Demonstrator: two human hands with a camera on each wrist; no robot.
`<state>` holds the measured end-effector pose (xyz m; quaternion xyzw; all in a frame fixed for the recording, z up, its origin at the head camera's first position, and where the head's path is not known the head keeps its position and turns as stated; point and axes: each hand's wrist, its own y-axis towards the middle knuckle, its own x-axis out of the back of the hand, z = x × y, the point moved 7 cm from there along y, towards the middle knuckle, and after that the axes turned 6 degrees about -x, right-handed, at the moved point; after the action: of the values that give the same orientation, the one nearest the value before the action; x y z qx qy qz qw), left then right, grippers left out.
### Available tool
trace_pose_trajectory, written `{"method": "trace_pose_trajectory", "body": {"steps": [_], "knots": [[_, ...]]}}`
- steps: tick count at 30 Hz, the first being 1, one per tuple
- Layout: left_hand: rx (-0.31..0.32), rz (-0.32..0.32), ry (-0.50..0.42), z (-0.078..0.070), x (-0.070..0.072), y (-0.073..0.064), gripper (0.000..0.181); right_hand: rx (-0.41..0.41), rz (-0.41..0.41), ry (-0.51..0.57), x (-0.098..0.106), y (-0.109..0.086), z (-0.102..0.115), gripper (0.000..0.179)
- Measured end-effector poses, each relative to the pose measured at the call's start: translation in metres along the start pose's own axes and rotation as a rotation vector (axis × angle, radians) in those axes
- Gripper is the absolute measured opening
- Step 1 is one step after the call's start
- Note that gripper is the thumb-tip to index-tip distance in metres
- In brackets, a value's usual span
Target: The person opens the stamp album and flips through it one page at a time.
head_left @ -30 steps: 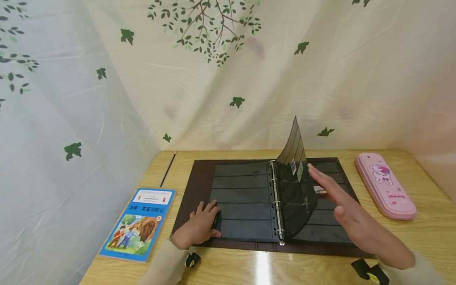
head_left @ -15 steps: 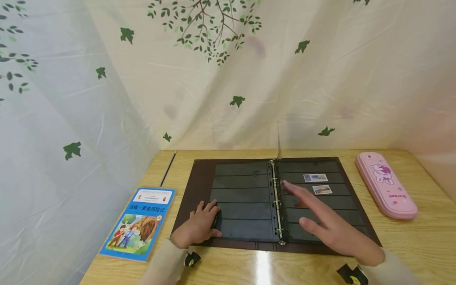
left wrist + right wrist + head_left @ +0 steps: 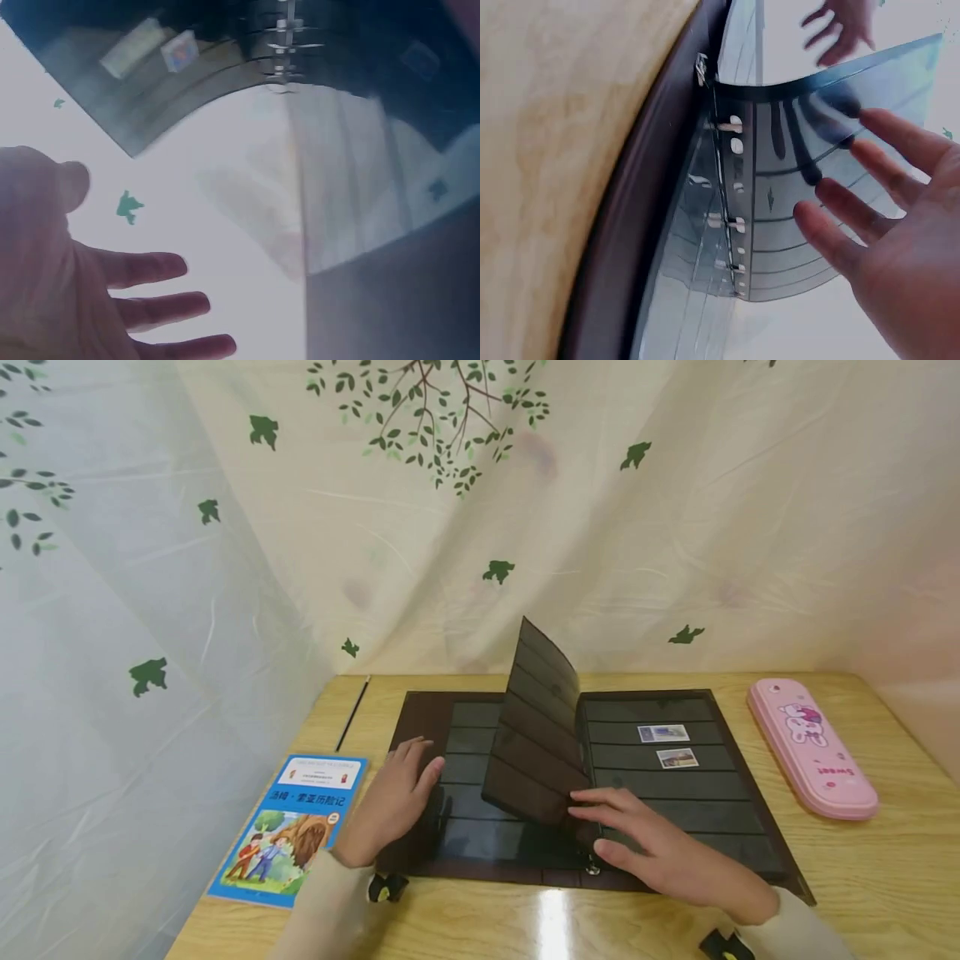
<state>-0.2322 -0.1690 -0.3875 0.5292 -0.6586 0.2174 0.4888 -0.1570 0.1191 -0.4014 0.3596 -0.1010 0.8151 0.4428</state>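
A dark ring-bound stamp album (image 3: pixel 423 714) lies open on the table. One black strip-pocket page (image 3: pixel 536 727) stands partly raised, leaning left from the rings. My right hand (image 3: pixel 652 847) has its spread fingers at this page's lower edge; in the right wrist view the fingertips (image 3: pixel 810 214) are right by the page's surface. Over the album's left edge is my left hand (image 3: pixel 393 797), fingers extended and holding nothing. On the right page sit two stamps, an upper stamp (image 3: pixel 663 733) and a lower stamp (image 3: pixel 678 758). In the left wrist view a small stamp (image 3: pixel 180 51) shows on a page.
A blue storybook (image 3: pixel 288 831) lies left of the album, partly behind the left sleeve. Behind it is a thin dark pencil (image 3: pixel 352 714). A pink pencil case (image 3: pixel 812 750) rests on the right. A leaf-patterned curtain (image 3: pixel 442 568) closes off the back.
The page has swung from right of the rings over to the left, uncovering the two stamps. My right hand moved left with it; my left hand lifted and shifted slightly left.
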Motion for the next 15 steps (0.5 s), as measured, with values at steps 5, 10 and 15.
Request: {"method": "trace_pose_trajectory", "body": {"steps": [5,10,15], "knots": [[-0.016,-0.031,-0.043,-0.009,0.012,0.003,0.058,-0.048,0.078,-0.060,-0.015,0.005,-0.005,0.039],[-0.059,0.096,-0.034,-0.017,-0.008,0.004,0.061,0.009,0.103,-0.154,-0.023,0.009,0.000,0.037],[-0.063,0.308,0.055,-0.017,-0.045,-0.002,0.068,0.020,0.116,-0.207,-0.027,0.011,-0.001,0.035]]}}
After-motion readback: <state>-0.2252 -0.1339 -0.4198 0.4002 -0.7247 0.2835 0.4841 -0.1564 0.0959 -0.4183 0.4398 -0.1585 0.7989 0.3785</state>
